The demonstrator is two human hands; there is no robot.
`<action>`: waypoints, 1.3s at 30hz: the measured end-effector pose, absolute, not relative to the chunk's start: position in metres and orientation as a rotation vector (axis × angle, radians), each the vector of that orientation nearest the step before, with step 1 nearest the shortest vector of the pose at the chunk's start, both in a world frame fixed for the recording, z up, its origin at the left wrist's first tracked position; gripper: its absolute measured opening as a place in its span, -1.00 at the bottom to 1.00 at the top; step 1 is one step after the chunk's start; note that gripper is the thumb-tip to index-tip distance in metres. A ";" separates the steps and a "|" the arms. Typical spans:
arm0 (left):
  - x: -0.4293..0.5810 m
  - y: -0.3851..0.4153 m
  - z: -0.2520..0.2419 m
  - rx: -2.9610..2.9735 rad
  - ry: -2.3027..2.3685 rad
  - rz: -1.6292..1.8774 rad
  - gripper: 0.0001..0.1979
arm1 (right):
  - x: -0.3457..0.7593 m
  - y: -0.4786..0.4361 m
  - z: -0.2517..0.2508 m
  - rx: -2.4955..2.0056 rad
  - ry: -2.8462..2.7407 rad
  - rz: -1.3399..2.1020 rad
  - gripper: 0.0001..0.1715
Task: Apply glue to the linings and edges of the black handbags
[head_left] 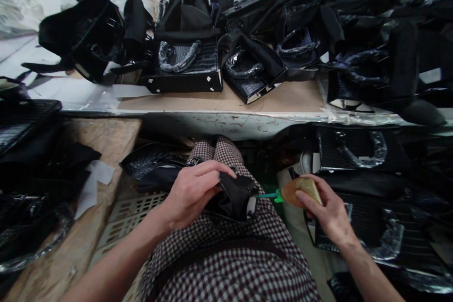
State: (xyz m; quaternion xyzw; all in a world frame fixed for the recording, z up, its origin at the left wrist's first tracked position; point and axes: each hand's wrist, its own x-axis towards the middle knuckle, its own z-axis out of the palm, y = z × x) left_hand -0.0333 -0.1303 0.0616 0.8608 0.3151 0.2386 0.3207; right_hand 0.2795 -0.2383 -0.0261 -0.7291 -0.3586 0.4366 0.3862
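Note:
My left hand (196, 191) is closed on a black bag (235, 196) that lies across my lap. Its dark fabric end, with a pale strip at the edge, shows beyond my fingers. A crocodile-patterned part (148, 165) with a buckle sticks out to the left and seems to belong to it. In my right hand (327, 207) is a small yellowish glue bottle (300, 191), tipped sideways. Its green nozzle and thin blue-green tip point left and reach the pale strip; whether they touch I cannot tell.
Several black bags with plastic-wrapped handles, one a boxy crocodile-patterned bag (187, 66), crowd the table (283, 96) ahead. More bags (375, 217) are stacked at my right. A worn board (102, 146) bears bags at left, beside a cream plastic crate (132, 210).

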 end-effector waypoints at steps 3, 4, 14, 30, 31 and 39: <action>-0.040 -0.138 0.061 2.237 0.862 0.664 -0.78 | 0.278 -0.242 -0.031 -1.834 -0.827 1.112 -0.34; -0.041 -0.140 0.061 2.219 0.869 0.670 -0.79 | 0.277 -0.243 -0.032 -1.826 -0.805 1.109 -0.34; -0.048 -0.147 0.060 2.170 0.844 0.689 -0.76 | 0.276 -0.244 -0.035 -1.802 -0.763 1.091 -0.34; -0.054 -0.169 0.059 2.158 0.900 0.677 -0.78 | 0.287 -0.257 -0.033 -1.897 -0.888 1.275 -0.35; -0.054 -0.170 0.059 2.152 0.899 0.676 -0.78 | 0.286 -0.258 -0.032 -1.891 -0.894 1.296 -0.36; -0.052 -0.172 0.061 2.198 0.881 0.719 -0.81 | 0.277 -0.254 -0.032 -1.898 -0.798 1.138 -0.30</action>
